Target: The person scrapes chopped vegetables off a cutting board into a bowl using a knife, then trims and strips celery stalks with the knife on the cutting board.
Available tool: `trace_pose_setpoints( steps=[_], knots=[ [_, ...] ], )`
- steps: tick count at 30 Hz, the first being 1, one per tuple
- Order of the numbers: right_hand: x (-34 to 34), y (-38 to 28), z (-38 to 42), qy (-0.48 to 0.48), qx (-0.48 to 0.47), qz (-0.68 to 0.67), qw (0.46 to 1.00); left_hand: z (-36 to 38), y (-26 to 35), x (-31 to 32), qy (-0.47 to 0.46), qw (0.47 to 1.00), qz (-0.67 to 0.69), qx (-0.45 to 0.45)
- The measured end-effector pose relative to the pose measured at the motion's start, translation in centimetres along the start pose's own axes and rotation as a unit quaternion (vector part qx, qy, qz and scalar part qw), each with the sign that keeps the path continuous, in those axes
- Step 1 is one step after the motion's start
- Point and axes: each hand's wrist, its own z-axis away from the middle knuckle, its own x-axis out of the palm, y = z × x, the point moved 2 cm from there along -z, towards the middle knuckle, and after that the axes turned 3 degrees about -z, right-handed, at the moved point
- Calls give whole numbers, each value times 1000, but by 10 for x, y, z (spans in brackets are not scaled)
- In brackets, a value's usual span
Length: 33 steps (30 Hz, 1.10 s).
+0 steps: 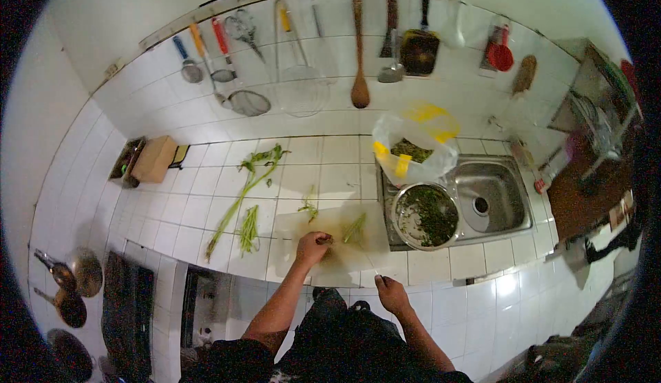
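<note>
My left hand [313, 248] rests on the pale cutting board [292, 228], fingers closed. Something small and dark shows at its fingertips, too blurred to name. By the board's front edge, my right hand [393, 294] is closed around a knife [372, 264], whose thin blade shows only faintly and points toward the board. Cut green stalks [354, 229] lie on the board between the hands. A small leafy sprig [309, 204] is at its far edge. Left of the board are a bunch of short stalks [248, 229] and a long leafy stem [241, 200].
A steel bowl of chopped greens [437, 219] stands at the sink's [520, 197] left side. Behind it is a plastic bag [396, 125] with greens inside. A cardboard box [154, 159] sits at the far left. Utensils, including a wooden spoon [359, 90], hang along the wall.
</note>
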Motion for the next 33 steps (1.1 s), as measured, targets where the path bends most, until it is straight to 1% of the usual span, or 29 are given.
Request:
trace_pose_setpoints(
  steps=[2, 3, 4, 6, 7, 8, 10, 11, 12, 13, 14, 15, 16, 17, 18, 19, 20, 21, 22, 23, 24, 25, 27, 28, 30, 31, 33],
  knots=[
    [5, 0, -3, -6, -25, -19, 999, 8, -3, -7, 29, 999, -11, -15],
    [9, -8, 0, -7, 4, -61, 998, 13, -1, -13, 30, 999, 12, -17],
    [7, -20, 0, -14, -7, -36, 999, 15, -3, -16, 30, 999, 35, -18],
    [11, -38, -2, -37, -16, -53, 998, 14, -10, -24, 58, 998, 25, -28],
    [11, -51, -3, -68, 11, -43, 997, 13, -12, -27, 75, 997, 11, -29],
    [17, -52, -6, -72, 17, -40, 996, 13, -15, -27, 71, 997, 14, -35],
    [35, -45, -19, -53, 7, -23, 998, 2, -7, -31, 57, 996, -61, -30],
    [49, -31, -25, -12, -33, -12, 999, -2, -5, -29, 50, 997, -54, -39],
    [47, -38, -21, -23, -21, -3, 1000, 1, -5, -26, 64, 993, -101, -21],
    [43, -57, -23, -53, -17, 17, 998, 3, -5, -28, 78, 986, -150, -1],
    [41, -70, -24, -80, -15, 34, 996, 5, -6, -31, 71, 987, -143, -10],
    [46, -70, -26, -57, -2, 23, 998, 8, -4, -36, 82, 987, -139, 11],
    [48, -71, -26, -56, 6, 28, 998, 7, -2, -41, 94, 986, -135, 35],
    [50, -73, -25, -61, 10, 39, 997, 3, -11, -36, 57, 992, -113, 20],
    [52, -76, -26, -67, 13, 49, 996, 0, -14, -37, 56, 992, -107, 20],
    [55, -78, -26, -65, 16, 52, 996, -3, -16, -37, 22, 994, -111, 13],
    [58, -78, -25, -62, -11, 65, 996, -7, -20, -38, -12, 993, -116, 8],
    [63, -79, -24, -59, -39, 76, 995, -8, -23, -39, -12, 993, -114, 11],
    [69, -74, -26, -55, -40, 77, 995, -8, -25, -39, -7, 994, -102, 24],
    [77, -64, -29, -51, -11, 98, 994, -9, -27, -39, -3, 995, -92, 37],
    [78, -69, -31, -47, 20, 117, 992, -11, -27, -42, -4, 995, -90, 40],
    [78, -72, -31, -43, 22, 117, 992, -11, -28, -43, -2, 996, -81, 46],
    [77, -79, -22, -44, 16, 69, 996, -10, -32, -42, -8, 996, -70, 55],
    [79, -80, -20, -40, 21, 69, 997, -11, -34, -41, -1, 996, -71, 63],
    [85, -77, -17, -29, 70, 32, 997, -13, -34, -40, 0, 995, -66, 75],
    [87, -75, -16, -24, 79, 35, 996, -15, -34, -40, -9, 996, -69, 61],
    [91, -76, -21, -23, 56, 56, 997, -17, -36, -36, -32, 996, -64, 48]
  ],
)
